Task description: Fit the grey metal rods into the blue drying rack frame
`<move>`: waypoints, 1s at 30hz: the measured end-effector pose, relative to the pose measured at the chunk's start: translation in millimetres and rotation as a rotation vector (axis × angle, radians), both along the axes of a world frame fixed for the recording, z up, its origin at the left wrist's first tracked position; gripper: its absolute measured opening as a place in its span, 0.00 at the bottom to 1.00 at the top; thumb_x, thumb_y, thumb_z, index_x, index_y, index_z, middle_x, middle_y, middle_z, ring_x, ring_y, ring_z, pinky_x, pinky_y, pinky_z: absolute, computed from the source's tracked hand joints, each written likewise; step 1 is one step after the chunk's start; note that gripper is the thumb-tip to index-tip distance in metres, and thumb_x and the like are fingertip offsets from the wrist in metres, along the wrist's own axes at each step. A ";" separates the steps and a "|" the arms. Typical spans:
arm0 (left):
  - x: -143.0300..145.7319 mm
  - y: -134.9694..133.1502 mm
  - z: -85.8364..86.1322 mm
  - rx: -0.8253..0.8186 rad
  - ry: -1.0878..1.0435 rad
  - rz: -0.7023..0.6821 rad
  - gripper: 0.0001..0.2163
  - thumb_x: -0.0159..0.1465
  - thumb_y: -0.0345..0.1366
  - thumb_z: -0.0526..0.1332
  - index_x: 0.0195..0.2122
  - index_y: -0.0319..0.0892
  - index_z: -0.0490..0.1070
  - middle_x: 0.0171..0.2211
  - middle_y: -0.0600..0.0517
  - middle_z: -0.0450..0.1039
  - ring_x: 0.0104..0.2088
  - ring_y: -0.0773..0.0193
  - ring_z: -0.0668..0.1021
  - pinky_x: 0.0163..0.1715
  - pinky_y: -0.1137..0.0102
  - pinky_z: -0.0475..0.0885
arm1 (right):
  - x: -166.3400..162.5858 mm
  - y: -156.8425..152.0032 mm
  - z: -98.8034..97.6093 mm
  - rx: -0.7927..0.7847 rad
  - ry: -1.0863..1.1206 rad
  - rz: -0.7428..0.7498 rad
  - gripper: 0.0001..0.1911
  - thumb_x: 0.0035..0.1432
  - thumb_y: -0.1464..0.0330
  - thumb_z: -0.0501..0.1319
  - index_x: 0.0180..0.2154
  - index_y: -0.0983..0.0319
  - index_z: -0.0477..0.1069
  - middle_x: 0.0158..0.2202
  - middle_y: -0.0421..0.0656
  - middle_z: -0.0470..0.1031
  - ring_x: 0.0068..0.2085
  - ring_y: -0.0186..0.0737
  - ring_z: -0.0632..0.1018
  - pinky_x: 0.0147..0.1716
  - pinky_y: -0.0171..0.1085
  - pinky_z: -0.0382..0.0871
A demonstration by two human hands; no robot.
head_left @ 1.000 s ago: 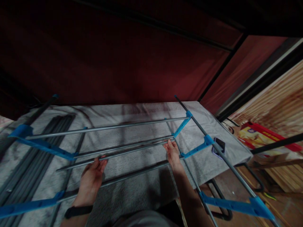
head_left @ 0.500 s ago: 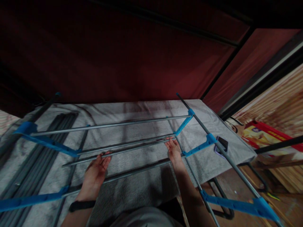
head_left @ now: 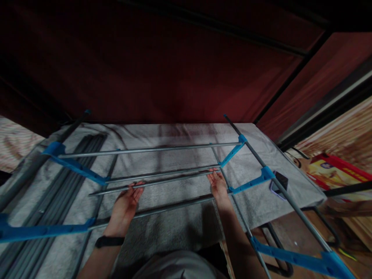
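A half-built rack of grey metal rods and blue plastic connectors (head_left: 232, 155) stands over a cloth-covered table (head_left: 174, 224). Between two of its fixed rods lies a thin grey rod (head_left: 174, 178), slanting up to the right. My left hand (head_left: 126, 201), with a black wristband (head_left: 109, 241), pinches this rod with its fingertips near the left end. My right hand (head_left: 217, 186) grips the rod's right end, close to a blue connector. The fingers of both hands are mostly stretched along the rod.
A bundle of spare dark rods (head_left: 58, 201) lies on the cloth at the left. A phone (head_left: 279, 182) lies near the table's right edge. A red printed box (head_left: 328, 170) lies on the floor at the right. A dark red fabric wall stands behind the table.
The view has swung a little to the left, so everything sits further right in the picture. Both hands stay on the thin rod with hardly any movement.
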State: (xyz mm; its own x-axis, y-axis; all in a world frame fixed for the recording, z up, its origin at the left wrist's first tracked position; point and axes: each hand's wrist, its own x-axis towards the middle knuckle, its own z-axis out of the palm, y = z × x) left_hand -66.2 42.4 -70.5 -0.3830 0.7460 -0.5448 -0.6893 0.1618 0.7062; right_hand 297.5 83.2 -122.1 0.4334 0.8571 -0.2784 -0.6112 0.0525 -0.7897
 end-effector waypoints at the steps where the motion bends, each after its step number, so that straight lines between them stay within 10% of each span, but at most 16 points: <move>1: 1.0 -0.4 1.4 -0.002 0.001 0.003 0.11 0.66 0.21 0.58 0.29 0.40 0.75 0.34 0.48 0.81 0.38 0.62 0.84 0.43 0.70 0.80 | 0.0 0.3 0.1 -0.002 -0.002 -0.005 0.12 0.52 0.67 0.74 0.34 0.54 0.72 0.36 0.34 0.82 0.40 0.34 0.83 0.43 0.36 0.80; 30: 9.9 -6.5 -9.2 0.059 -0.049 0.092 0.13 0.62 0.25 0.70 0.26 0.40 0.67 0.28 0.52 0.80 0.28 0.68 0.83 0.36 0.74 0.80 | 13.1 -3.1 -8.8 -0.062 -0.007 -0.012 0.11 0.50 0.72 0.72 0.28 0.57 0.70 0.33 0.33 0.80 0.37 0.31 0.83 0.44 0.35 0.81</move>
State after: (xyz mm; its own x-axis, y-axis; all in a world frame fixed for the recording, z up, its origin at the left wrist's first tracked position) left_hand -56.2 35.9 -79.6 -0.4249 0.7406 -0.5205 -0.7334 0.0555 0.6776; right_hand 310.6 80.0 -130.9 0.4457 0.8331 -0.3276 -0.6055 0.0110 -0.7958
